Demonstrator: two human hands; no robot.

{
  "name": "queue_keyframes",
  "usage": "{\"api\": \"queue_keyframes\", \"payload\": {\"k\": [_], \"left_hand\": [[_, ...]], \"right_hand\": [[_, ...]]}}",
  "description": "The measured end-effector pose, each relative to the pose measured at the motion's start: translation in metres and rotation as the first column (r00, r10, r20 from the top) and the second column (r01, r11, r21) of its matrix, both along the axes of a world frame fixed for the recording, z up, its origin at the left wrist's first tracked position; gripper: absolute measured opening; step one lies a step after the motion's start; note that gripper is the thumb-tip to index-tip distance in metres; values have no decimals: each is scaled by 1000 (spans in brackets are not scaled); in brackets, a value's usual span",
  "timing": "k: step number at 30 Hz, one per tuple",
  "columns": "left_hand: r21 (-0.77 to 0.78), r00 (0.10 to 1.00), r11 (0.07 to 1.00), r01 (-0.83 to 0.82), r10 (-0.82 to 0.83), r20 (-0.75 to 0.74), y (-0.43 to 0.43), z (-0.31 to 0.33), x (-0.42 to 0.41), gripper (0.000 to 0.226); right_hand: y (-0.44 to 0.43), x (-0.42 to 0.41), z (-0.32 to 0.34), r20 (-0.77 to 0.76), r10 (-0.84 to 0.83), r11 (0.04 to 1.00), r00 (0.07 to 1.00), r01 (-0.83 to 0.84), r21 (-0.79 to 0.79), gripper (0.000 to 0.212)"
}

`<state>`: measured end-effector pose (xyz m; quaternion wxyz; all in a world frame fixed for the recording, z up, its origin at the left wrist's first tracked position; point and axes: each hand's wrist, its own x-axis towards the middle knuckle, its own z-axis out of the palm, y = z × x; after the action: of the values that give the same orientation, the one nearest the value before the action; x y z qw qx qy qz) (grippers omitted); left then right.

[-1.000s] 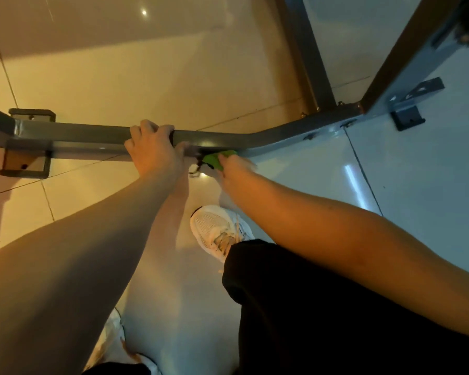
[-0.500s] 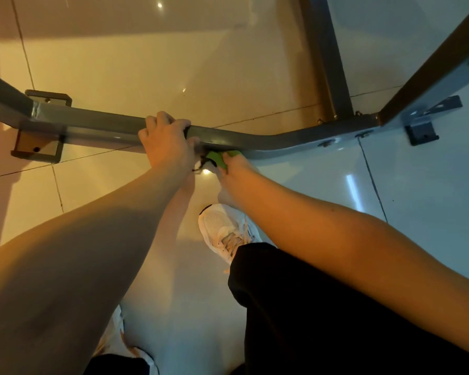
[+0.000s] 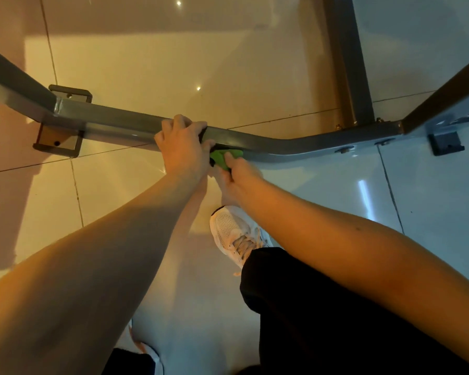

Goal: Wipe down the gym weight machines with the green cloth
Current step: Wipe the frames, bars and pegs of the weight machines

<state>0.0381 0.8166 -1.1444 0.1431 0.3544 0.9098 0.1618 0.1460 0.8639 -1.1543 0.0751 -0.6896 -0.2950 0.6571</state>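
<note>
A grey steel base bar [image 3: 282,143] of the weight machine runs across the tiled floor and bends near its middle. My left hand [image 3: 180,146] grips this bar from above, fingers curled over its far side. Just right of it, my right hand [image 3: 237,175] holds a small green cloth [image 3: 224,157] against the bar's near face. Only a bunched part of the cloth shows between the two hands.
A floor bracket [image 3: 58,143] sits under the bar at left, another bracket [image 3: 446,143] at right. A grey upright post [image 3: 348,60] rises behind the bend. My white shoe [image 3: 234,234] stands on the glossy tiles just below the hands.
The view has shifted slightly, so the bar and hands sit lower in frame. Both hands stay together at the same spot on the bar, cloth still pressed to it.
</note>
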Motion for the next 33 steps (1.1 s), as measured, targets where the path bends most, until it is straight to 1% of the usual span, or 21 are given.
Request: {"api": "queue_keyframes", "payload": {"k": [3, 4, 6, 7, 9, 10, 12, 13, 15, 17, 19, 21, 22, 23, 25, 26, 27, 29, 31, 32, 33], "left_hand": [[116, 986, 984, -138, 126, 105, -18, -2, 17, 36], [134, 976, 976, -172, 150, 160, -27, -6, 23, 33], [170, 943, 967, -188, 130, 305, -42, -18, 34, 30], [193, 908, 961, -200, 108, 405, -48, -22, 38, 30], [206, 789, 939, -275, 98, 606, -54, -23, 43, 31], [209, 734, 923, -323, 105, 671, -56, -22, 45, 29], [212, 668, 894, -394, 120, 735, -56, -18, 48, 25], [208, 651, 885, -416, 130, 748, -55, -16, 48, 24], [188, 667, 878, -441, 180, 723, -51, -14, 48, 18], [151, 677, 859, -489, 264, 687, -48, -16, 48, 13], [126, 672, 827, -548, 345, 655, -43, -18, 48, 11], [71, 645, 804, -591, 418, 640, -35, -21, 51, 13], [37, 622, 793, -609, 447, 643, -28, -25, 54, 15], [6, 581, 771, -637, 475, 661, -19, -30, 58, 17], [-16, 513, 728, -685, 498, 699, 1, -37, 69, 20], [-8, 515, 724, -690, 498, 697, 9, -41, 76, 19], [-7, 522, 728, -685, 499, 692, 16, -45, 84, 16], [-21, 502, 730, -683, 490, 713, 27, -53, 100, 10], [-33, 421, 696, -717, 470, 776, 34, -53, 111, 11], [-53, 366, 665, -745, 473, 801, 36, -54, 113, 12], [-66, 338, 640, -765, 486, 806, 36, -55, 111, 13]], "right_hand": [[-5, 5, 0, -33, 112, 994, 993, -112, 1, 11], [-5, 6, -6, 8, 172, 985, 985, -172, 16, 11], [-6, 8, -8, -64, 144, 990, 987, -144, 16, 19], [-7, 8, -7, -103, 131, 991, 986, -131, 11, 22], [-5, 11, -7, -120, 209, 978, 970, -206, 42, 23], [-4, 12, -7, -112, 270, 962, 956, -263, 73, 23], [-2, 15, -2, -84, 367, 926, 926, -356, 126, 23], [0, 16, -1, -75, 406, 908, 911, -393, 143, 23], [8, 22, 4, -43, 528, 833, 848, -508, 219, 23], [22, 31, 11, 112, 652, 680, 750, -643, 353, 20], [42, 41, 15, 343, 611, 502, 713, -684, 529, 19], [63, 46, 16, 517, 468, 288, 717, -677, 678, 23], [73, 47, 13, 588, 428, 179, 687, -702, 690, 25], [80, 45, 10, 643, 433, 102, 631, -743, 661, 27], [86, 42, 1, 697, 520, 47, 495, -831, 555, 31], [85, 41, -2, 709, 547, 36, 446, -858, 513, 32], [83, 41, -7, 708, 556, 31, 436, -862, 507, 33], [77, 44, -11, 678, 554, 53, 483, -833, 550, 35], [75, 47, -10, 646, 550, 74, 529, -801, 594, 37], [76, 49, -9, 630, 559, 86, 539, -793, 603, 38], [76, 50, -8, 614, 571, 100, 545, -788, 607, 39]]}}
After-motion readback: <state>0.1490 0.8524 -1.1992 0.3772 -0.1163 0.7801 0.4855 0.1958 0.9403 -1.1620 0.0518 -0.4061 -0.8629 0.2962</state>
